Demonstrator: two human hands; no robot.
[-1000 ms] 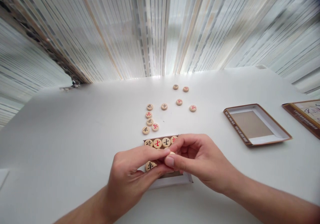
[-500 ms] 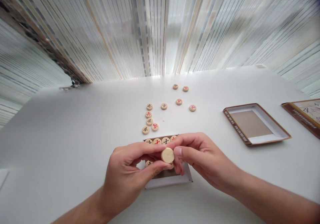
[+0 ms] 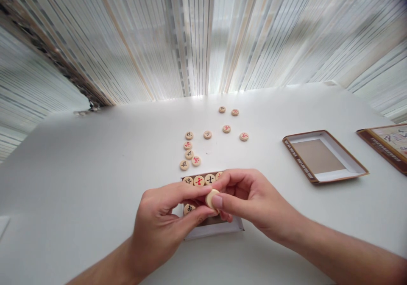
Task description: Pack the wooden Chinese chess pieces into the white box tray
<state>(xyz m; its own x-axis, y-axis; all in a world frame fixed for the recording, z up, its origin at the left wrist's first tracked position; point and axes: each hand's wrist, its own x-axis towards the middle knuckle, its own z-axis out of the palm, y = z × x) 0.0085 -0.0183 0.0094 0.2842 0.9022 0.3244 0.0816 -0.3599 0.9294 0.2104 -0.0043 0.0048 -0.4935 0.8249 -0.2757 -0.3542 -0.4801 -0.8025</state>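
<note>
Between my two hands is a round, pale wooden Chinese chess piece, its visible face blank. My left hand pinches it between thumb and forefinger from the left. From the right, the thumb of my right hand presses over its face, fingers curled behind. Whether more pieces are behind it I cannot tell. Below my hands sits a shallow box with a white inner wall. Along its far side lie a red-marked piece, a black-marked piece and others; my hands cover much of the box.
Several loose pieces are scattered beyond the box, including a red-marked one and a black-marked one. An open box lid lies to the right, with a brown printed box part beyond it. A striped curtain hangs behind the white table.
My right thumb has slid left over the held piece, covering more of its face, and the piece has tilted. My left hand has barely moved.
</note>
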